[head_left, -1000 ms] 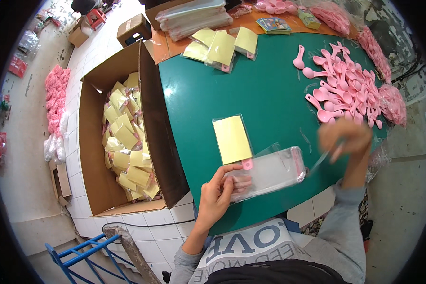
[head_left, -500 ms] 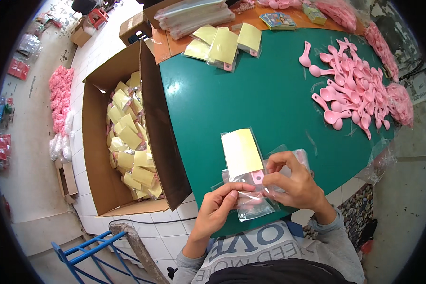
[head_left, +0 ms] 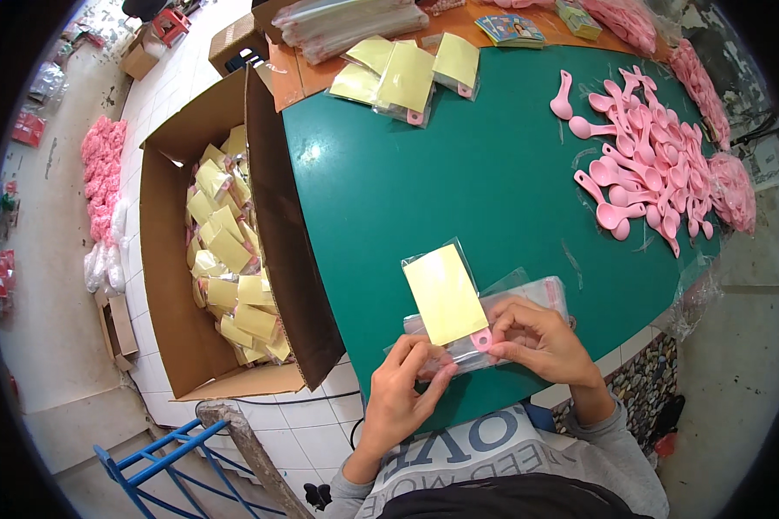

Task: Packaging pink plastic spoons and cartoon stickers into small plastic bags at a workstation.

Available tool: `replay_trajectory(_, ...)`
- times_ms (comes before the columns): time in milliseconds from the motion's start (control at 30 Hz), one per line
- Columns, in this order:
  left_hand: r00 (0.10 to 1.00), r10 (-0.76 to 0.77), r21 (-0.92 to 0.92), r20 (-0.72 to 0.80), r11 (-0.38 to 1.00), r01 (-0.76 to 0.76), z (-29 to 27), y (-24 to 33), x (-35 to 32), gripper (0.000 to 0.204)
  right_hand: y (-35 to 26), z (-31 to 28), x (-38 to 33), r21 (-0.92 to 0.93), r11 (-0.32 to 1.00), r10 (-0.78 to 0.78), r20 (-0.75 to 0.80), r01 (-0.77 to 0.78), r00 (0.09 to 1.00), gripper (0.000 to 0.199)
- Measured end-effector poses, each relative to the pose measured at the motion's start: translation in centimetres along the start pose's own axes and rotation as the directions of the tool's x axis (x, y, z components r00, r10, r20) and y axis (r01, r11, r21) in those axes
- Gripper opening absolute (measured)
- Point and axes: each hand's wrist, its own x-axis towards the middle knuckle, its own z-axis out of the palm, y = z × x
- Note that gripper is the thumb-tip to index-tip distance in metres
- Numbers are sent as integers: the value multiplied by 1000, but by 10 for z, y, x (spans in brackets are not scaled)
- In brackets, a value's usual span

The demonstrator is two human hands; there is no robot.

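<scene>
Near the table's front edge, both hands hold a clear plastic bag [head_left: 469,358] with a yellow card [head_left: 446,294] in it. The holed end of a pink spoon [head_left: 482,339] shows just below the card; the rest of the spoon is hidden. My left hand [head_left: 400,389] pinches the bag's lower left edge between thumb and fingers. My right hand [head_left: 547,348] is closed at the lower right, thumb and fingertips on the bag beside the spoon's end. Beneath lies a stack of empty clear bags [head_left: 549,296], partly covered by the right hand.
Many loose pink spoons [head_left: 649,164] lie at the table's right. Several packed bags with yellow cards [head_left: 405,80] rest at the far edge, near a pile of clear bags [head_left: 346,26]. Left of the table stands a cardboard box [head_left: 169,285] of packed bags, near a blue metal frame [head_left: 164,463].
The bag's clear lower end, which hung toward me, is now folded up. My right hand has moved slightly down and right, and the card has tilted a little to the left.
</scene>
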Motion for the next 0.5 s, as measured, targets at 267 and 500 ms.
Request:
replay_trajectory(267, 994, -81, -140, -72, 988, 70, 9, -6, -2, 12, -3, 21, 3, 317, 936, 228, -225, -150, 947, 10)
replay_trajectory(500, 956, -214, -418, -198, 901, 115, 14, -5, -4, 16, 1, 27, 7, 309, 947, 181, -305, -83, 935, 11)
